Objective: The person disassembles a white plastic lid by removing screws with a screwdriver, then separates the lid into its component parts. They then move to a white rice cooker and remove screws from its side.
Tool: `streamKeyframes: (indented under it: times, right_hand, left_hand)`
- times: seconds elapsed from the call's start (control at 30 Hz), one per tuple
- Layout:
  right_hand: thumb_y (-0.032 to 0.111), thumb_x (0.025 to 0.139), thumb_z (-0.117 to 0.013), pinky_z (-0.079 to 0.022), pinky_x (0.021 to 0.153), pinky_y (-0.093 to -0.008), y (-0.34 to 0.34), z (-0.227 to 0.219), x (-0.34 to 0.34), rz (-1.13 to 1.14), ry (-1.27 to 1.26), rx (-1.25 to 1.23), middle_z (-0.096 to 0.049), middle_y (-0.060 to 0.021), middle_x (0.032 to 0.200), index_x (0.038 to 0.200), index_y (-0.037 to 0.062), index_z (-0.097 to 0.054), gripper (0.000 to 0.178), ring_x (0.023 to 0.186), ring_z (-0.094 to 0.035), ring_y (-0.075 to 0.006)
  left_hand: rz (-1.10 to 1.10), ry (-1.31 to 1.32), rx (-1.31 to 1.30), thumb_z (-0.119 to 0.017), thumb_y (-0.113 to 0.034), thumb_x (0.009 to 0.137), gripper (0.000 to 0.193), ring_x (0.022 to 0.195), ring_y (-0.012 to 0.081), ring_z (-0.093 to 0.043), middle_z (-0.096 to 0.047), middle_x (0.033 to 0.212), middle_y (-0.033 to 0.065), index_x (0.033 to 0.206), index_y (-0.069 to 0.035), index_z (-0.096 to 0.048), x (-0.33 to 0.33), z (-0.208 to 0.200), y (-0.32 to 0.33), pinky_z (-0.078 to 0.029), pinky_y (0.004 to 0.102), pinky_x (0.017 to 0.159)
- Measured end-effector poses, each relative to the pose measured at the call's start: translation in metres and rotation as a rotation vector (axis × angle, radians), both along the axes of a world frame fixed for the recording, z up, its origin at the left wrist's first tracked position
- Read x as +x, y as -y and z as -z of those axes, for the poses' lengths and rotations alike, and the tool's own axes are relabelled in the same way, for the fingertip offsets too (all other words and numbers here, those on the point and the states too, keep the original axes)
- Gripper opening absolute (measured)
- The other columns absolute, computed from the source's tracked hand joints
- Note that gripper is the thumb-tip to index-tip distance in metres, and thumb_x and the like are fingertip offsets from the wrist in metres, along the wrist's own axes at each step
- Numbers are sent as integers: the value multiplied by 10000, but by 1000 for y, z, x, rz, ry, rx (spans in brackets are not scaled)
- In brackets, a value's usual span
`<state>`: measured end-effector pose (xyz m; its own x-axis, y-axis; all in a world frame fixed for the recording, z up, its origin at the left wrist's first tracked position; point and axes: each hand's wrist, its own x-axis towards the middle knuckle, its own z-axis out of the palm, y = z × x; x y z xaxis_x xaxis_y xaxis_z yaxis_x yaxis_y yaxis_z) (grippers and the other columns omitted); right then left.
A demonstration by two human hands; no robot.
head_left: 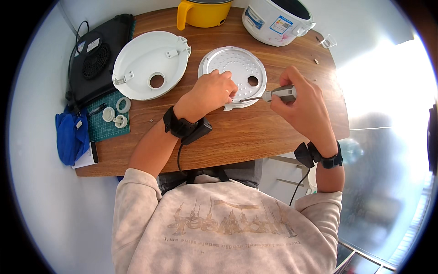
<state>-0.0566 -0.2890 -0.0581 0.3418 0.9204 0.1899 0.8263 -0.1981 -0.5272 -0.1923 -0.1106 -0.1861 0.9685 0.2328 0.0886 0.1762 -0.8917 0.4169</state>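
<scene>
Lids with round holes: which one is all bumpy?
The dimpled grey inner lid under the left hand; the white outer lid to its left has no bump pattern.

There are two hands [207, 93] [305, 107], two black wristbands [180, 125] [332, 160] and one screwdriver [285, 93]. There is one bench [264, 130], one metal plate [235, 59], one white cover [139, 59], one yellow pot [207, 16], one white cooker [258, 34] and one black appliance [107, 39]. I count one green mat [101, 131], three small white round parts [108, 114] [120, 121] [118, 108], one blue cloth [69, 137] and one small clear cup [328, 42].

Dimpled pale disc [237, 65], lying flat, grey screwdriver [286, 94] at rim
</scene>
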Motion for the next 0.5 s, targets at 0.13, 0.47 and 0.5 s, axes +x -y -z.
streamKeyframes:
  times: [0.13,0.47,0.5]
  right_hand:
    - [87,785,-727,-500,647,-375,0,-1,-1,-12,17,34,-617,-174,787,938,4,-517,272,661,-592,-336]
    - [79,784,-723,-509,653,-380,1,-5,-2,28,-12,11,-621,-176,797,943,1,-522,268,670,-621,-337]
    - [78,784,-721,-510,653,-381,0,-4,-1,16,2,13,-620,-176,795,943,1,-521,267,668,-622,-336]
  left_hand:
    - [-6,-8,2,-817,-160,776,145,970,256,-627,-638,1025,26,903,-151,-748,0,-1,0,-557,384,864]
    - [-3,-10,-6,-815,-158,776,147,968,257,-625,-638,1026,30,906,-151,-748,0,-1,1,-560,386,858]
    - [-2,-13,-5,-814,-158,776,147,968,256,-625,-637,1027,30,907,-151,-748,0,-1,1,-560,386,857]
